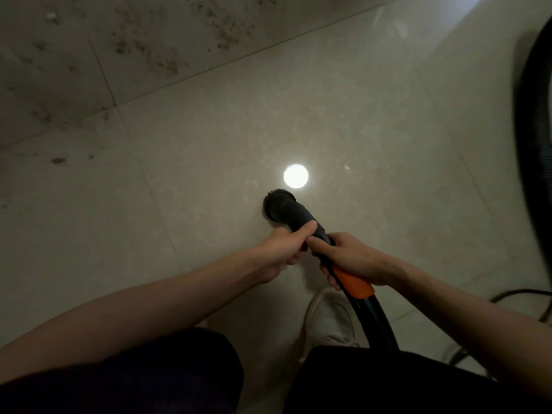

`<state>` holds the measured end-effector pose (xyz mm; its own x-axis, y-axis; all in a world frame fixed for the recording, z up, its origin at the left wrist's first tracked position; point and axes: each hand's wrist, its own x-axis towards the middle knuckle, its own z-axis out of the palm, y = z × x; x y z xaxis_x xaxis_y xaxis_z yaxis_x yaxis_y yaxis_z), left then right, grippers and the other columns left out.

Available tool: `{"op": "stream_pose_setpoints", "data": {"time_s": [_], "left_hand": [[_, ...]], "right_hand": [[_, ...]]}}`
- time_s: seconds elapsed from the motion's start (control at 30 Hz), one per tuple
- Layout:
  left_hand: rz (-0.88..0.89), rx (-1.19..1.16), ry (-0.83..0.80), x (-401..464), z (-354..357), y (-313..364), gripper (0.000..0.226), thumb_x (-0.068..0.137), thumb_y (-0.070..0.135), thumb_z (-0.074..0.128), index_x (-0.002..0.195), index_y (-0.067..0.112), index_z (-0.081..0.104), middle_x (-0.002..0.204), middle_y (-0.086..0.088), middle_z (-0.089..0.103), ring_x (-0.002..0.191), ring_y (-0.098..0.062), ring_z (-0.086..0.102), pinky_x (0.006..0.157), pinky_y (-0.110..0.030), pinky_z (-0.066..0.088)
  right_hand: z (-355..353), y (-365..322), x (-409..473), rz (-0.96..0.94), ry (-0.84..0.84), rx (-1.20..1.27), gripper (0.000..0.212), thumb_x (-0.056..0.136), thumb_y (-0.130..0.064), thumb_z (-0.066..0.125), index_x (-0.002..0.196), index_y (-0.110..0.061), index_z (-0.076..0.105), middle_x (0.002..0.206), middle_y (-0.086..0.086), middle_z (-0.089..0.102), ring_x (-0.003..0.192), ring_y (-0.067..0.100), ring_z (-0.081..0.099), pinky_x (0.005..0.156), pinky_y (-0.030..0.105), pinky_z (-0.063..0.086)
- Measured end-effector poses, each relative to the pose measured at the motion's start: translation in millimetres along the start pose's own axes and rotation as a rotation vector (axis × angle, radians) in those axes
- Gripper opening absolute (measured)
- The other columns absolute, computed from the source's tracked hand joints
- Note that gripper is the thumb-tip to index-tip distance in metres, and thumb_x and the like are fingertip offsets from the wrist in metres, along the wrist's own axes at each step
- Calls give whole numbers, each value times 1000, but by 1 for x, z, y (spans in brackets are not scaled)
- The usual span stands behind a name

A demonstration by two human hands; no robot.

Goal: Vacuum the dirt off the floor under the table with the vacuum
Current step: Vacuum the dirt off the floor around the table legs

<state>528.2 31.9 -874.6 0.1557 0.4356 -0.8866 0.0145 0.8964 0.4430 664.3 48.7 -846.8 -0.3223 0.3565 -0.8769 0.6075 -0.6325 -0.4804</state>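
A black vacuum nozzle with a round brush head points down at the beige tiled floor in the middle of the view. My left hand grips the nozzle tube just behind the head. My right hand grips the tube further back, at its orange collar. The black hose curves down from there past my leg. Brown dirt lies scattered over the tiles at the top left, well ahead of the nozzle.
A bright round light reflection sits on the tile just beyond the nozzle. A thick ribbed black hose arcs along the right edge. A thin black cable lies at the lower right. My pale shoe stands below the hands.
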Motion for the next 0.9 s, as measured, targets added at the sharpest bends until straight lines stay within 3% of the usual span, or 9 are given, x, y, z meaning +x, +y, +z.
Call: {"op": "stream_pose_setpoints", "data": {"time_s": [0.2, 0.4, 0.57, 0.77, 0.9], "left_hand": [[124, -9, 125, 23, -5, 44, 34, 92, 41, 55, 93, 7, 58, 69, -2, 49, 56, -11, 37, 50, -20, 30], [76, -106, 127, 23, -21, 35, 32, 92, 42, 54, 73, 16, 55, 60, 0, 44, 52, -10, 35, 47, -21, 26], [-41, -157, 61, 9, -9, 14, 35, 92, 43, 52, 77, 12, 59, 61, -3, 48, 55, -12, 40, 53, -23, 31], [-19, -117, -5, 18, 11, 32, 28, 91, 37, 55, 80, 12, 59, 68, -2, 48, 60, -12, 38, 56, -22, 31], [-49, -108, -76, 29, 45, 40, 28, 89, 37, 57, 95, 10, 59, 73, -3, 50, 59, -12, 39, 52, -21, 32]], "right_hand": [[-18, -37, 18, -85, 168, 51, 33, 97, -38, 48, 86, -7, 50, 61, 11, 53, 43, 17, 53, 42, 23, 47], [-19, -49, 28, -5, -27, 15, 35, 97, -40, 49, 96, -5, 49, 60, 8, 54, 45, 16, 53, 44, 25, 48], [-21, -33, 17, 69, -147, -22, 38, 97, -42, 47, 95, -5, 51, 58, 5, 54, 45, 15, 53, 45, 25, 48], [-31, -18, 3, 27, 42, 19, 39, 97, -43, 46, 94, -5, 51, 62, 7, 54, 43, 14, 53, 44, 24, 47], [-48, 1, -13, 51, 148, 140, 36, 98, -41, 47, 89, -6, 50, 59, 8, 51, 39, 13, 51, 40, 22, 44]]}}
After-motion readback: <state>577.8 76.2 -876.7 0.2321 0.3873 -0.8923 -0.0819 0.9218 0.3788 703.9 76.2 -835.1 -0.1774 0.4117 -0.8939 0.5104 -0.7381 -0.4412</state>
